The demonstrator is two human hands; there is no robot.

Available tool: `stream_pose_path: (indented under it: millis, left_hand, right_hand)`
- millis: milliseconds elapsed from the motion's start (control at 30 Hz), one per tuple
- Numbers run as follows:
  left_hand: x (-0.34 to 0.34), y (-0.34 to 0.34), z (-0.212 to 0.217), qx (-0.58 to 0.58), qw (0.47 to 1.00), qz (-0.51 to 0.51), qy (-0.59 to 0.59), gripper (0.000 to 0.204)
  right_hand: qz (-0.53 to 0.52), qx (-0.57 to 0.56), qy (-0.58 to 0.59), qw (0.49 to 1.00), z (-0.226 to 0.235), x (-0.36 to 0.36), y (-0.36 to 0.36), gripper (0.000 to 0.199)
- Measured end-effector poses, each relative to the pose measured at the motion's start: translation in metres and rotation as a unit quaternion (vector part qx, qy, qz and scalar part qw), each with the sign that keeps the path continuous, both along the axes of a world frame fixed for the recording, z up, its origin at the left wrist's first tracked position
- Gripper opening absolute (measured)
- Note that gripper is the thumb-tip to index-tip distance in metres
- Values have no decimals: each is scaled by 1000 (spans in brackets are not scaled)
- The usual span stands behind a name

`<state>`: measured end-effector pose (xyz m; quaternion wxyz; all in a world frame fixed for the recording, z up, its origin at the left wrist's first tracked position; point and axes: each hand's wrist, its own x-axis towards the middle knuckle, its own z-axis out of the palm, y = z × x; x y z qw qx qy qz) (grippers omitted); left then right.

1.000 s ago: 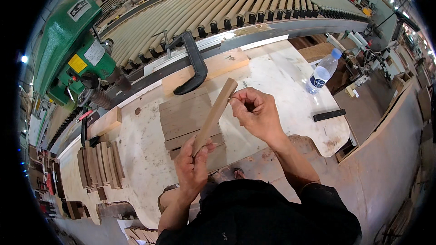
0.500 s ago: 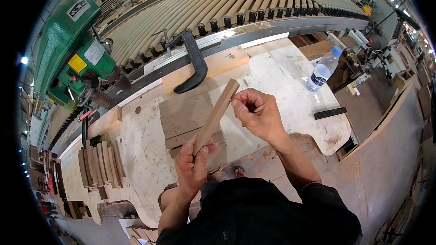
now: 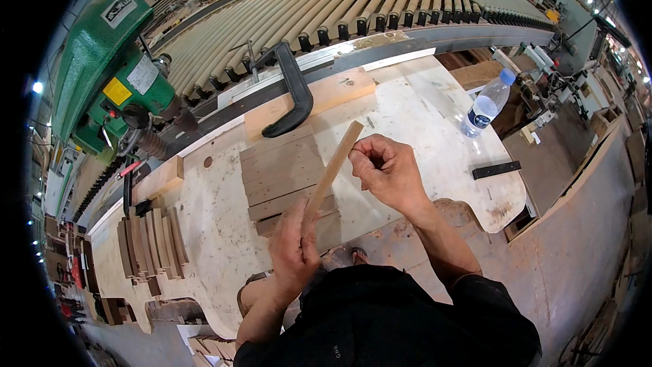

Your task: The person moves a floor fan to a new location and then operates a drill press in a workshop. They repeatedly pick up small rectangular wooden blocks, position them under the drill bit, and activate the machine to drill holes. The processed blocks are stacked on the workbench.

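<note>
Wooden strip (image 3: 333, 171): light brown, long, narrow, straight-sided, squared at the exposed end. State: one piece over its visible length, held above the bench (image 3: 421, 105). Pose: oblique, exposed end toward the far edge and rightward; opposite end toward the near edge, partly hidden.

To your far left stands a green machine (image 3: 98, 47); rollers (image 3: 326, 7) stretch across the far side. On your right, a blue-capped bottle (image 3: 485, 104) and black bar (image 3: 496, 170) rest on the surface (image 3: 424, 109).
</note>
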<state>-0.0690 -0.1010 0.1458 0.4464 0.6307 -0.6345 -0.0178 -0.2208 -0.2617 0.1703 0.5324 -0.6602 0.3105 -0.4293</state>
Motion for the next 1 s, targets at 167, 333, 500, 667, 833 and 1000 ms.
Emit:
stream_pose_path:
  millis: [167,333,500,667,833,1000]
  left_hand:
    - [-6,0,1,-12,1000,-13,-21,48]
    - [-5,1,-2,-17,999,-11,-36,51]
    - [-8,2,-6,-18,999,-19,-31,54]
    - [-14,4,-5,6,999,-8,-33,54]
    - [-12,9,-10,25,999,-30,2,58]
    - [-10,9,-12,22,1000,6,-3,44]
  right_hand:
    - [-34,-26,35,998,-1,2,4,8]
    - [-23,-55,53,997,-2,1,3,10]
    - [-28,-71,51,996,-7,2,2,10]
    - [-24,-25,55,998,-6,1,3,10]
    - [-24,-17,48,998,-12,3,2,8]
    - [20,11,37,999,-21,3,0,7]
